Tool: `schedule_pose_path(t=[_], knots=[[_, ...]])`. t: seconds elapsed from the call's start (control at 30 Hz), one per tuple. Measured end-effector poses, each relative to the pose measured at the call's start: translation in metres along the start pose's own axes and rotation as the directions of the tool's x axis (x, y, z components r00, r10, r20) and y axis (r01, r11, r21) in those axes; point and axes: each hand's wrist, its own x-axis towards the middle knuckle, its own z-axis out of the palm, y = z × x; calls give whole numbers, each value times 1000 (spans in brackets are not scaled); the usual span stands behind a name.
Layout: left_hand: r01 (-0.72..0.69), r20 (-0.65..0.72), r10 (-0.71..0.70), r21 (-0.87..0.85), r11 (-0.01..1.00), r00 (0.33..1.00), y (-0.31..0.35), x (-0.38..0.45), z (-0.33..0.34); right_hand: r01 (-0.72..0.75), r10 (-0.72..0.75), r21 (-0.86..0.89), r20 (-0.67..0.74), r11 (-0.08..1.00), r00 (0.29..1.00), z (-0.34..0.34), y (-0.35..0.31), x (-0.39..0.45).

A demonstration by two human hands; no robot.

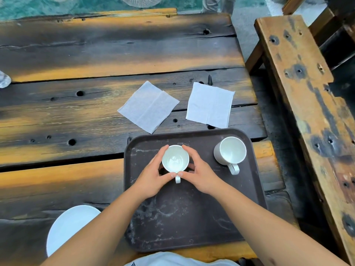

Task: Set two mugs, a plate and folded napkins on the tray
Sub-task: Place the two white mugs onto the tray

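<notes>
A dark brown tray [194, 223] lies on the wooden table in front of me. A white mug [175, 158] stands upright on its far middle, handle toward me. My left hand [153, 175] and my right hand [199, 173] cup it from both sides, thumbs meeting at the handle. A second white mug [231, 150] stands at the tray's far right corner. Two white napkins lie flat on the table beyond the tray, one at the left [148, 109] and one at the right [210, 104]. A white plate [67, 225] sits on the table left of the tray, partly behind my left forearm.
The table [76, 116] is rough dark planks with holes and gaps. A wooden bench [307, 93] runs along the right, across a narrow gap. A crumpled clear object [3, 79] lies at the table's left edge.
</notes>
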Motion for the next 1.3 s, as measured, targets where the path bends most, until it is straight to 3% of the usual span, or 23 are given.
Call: schedule_pose_path(t=[0.3,0.77,0.97,1.03,1.17,1.3], knots=[[6,-4,-6,-85,996,1000,4,1,1,31,-31,1,9,1000,999,1,-4,2],[27,41,-25,-64,998,999,8,1,-2,22,-17,-99,53,995,998,-2,-11,2],[40,-102,-33,66,997,994,18,-12,-10,25,-31,-288,-18,957,999,-2,-24,-11],[21,-137,-1,141,990,991,19,-24,-16,16,-47,-397,-69,918,997,3,-27,-20],[56,-140,-5,361,931,990,16,-58,-30,23,-142,-686,-118,727,983,18,-32,-38],[95,-161,-18,485,869,987,5,-97,-43,41,-206,-812,-98,583,974,44,-35,-52]])
